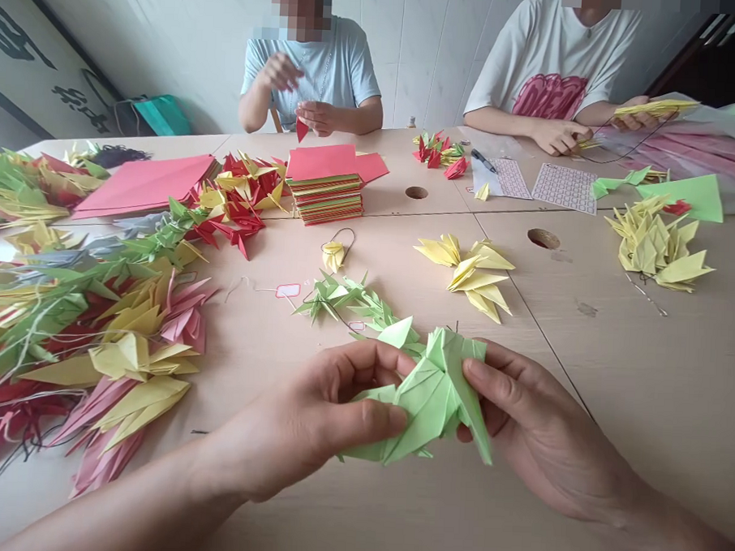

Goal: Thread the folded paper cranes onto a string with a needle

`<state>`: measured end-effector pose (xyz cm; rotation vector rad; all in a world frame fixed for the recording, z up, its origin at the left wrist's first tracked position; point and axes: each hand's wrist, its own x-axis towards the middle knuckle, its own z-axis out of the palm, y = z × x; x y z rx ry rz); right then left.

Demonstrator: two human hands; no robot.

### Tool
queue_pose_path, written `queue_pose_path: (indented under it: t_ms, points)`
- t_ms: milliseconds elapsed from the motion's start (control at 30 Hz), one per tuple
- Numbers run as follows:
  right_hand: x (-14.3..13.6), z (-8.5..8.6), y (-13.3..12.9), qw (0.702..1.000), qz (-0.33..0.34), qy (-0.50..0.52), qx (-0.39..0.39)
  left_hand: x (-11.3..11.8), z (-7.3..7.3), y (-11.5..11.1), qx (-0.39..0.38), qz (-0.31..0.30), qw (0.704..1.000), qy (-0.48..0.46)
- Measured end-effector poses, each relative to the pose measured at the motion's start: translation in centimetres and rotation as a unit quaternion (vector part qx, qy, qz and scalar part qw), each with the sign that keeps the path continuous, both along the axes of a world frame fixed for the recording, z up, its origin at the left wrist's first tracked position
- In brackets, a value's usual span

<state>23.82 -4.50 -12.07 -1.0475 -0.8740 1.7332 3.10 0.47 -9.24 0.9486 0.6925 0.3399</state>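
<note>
My left hand (321, 416) and my right hand (528, 421) hold a light green folded paper crane (432, 392) between them, just above the wooden table (613, 367). The left thumb presses on its lower body and the right fingers pinch its right wing. A string of green paper cranes (354, 301) trails from it towards the table's middle. A small pile of yellow cranes (474, 272) lies just beyond.
A big heap of strung red, yellow, green and pink cranes (80, 295) covers the left. A stack of coloured paper (325, 194) stands mid-table. More yellow cranes (655, 243) lie at right. Two people sit across folding paper. Round holes (543, 238) pierce the table.
</note>
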Motion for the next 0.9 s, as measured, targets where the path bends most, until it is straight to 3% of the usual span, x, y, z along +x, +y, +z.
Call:
queue_pose_path:
  t_ms: [133,267,433,667,900]
  points:
    - [-0.27,0.02,-0.49,0.991,-0.020,-0.124,0.053,0.35,0.24,-0.55,0.167,-0.006,0.984,0.059]
    - [-0.63,0.04,-0.94,0.992,0.014,-0.108,0.064,0.74,0.29,-0.95,0.250,0.017,0.962,0.104]
    - [-0.78,0.16,-1.00,0.996,0.039,-0.027,0.076,0.71,0.40,-0.87,0.211,0.018,0.969,0.124]
    - [-0.47,-0.39,-0.83,0.995,0.056,0.073,0.030,0.69,0.56,-0.72,0.017,-0.003,1.000,-0.006]
    - [-0.11,0.53,-0.82,0.990,0.091,0.107,-0.035,0.34,0.08,-0.55,-0.007,-0.015,0.999,0.029]
